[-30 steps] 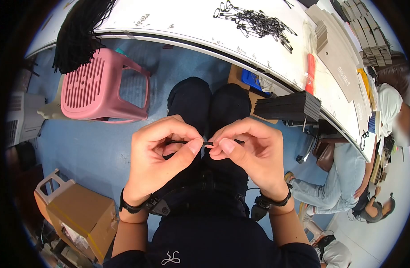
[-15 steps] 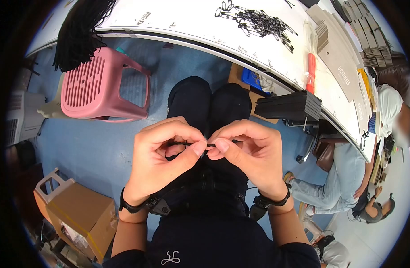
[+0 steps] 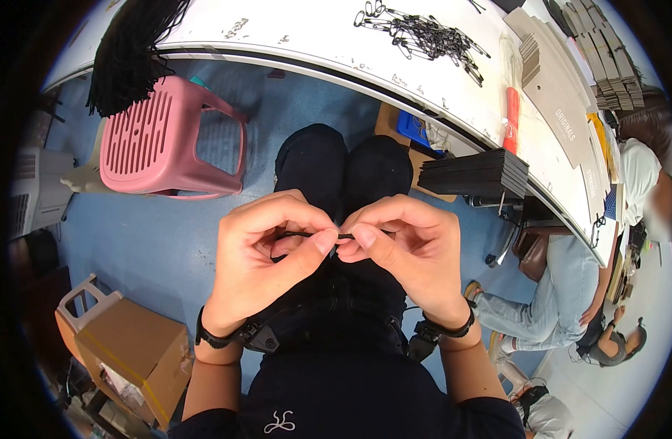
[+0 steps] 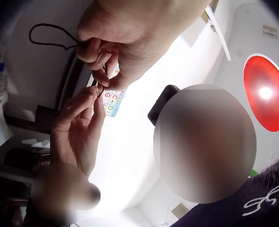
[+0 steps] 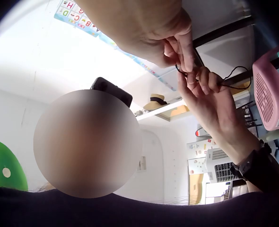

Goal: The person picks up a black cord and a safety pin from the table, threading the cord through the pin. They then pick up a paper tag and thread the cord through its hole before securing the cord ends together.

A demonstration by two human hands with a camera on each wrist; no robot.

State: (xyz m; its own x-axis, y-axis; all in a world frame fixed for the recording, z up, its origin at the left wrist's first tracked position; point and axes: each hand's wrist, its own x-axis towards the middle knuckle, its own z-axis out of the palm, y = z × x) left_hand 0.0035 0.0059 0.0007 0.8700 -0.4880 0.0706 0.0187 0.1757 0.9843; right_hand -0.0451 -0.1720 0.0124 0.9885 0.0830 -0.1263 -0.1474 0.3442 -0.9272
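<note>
Between the thumbs and forefingers of both hands a thin black cord (image 3: 344, 236) is pinched, above the person's lap. The left hand (image 3: 266, 252) grips it from the left and the right hand (image 3: 413, 252) from the right, the two sets of fingertips close together. In the left wrist view a loop of the cord (image 4: 47, 44) sticks out past the left hand (image 4: 130, 42). The same loop (image 5: 249, 85) shows in the right wrist view beyond the left hand (image 5: 215, 106). Curled fingers hide much of the cord.
A white table (image 3: 306, 36) crosses the top, bearing black safety pins (image 3: 431, 40), a bundle of black cords (image 3: 131, 58) hanging over its edge, and grey cards (image 3: 559, 110). A pink stool (image 3: 142, 139) stands left, a cardboard box (image 3: 134, 344) lower left. Another person's legs (image 3: 548, 300) are at right.
Compared with one second ago, the fingertips have come slightly closer together and less cord shows between them. Since half a second ago the hands look almost unmoved.
</note>
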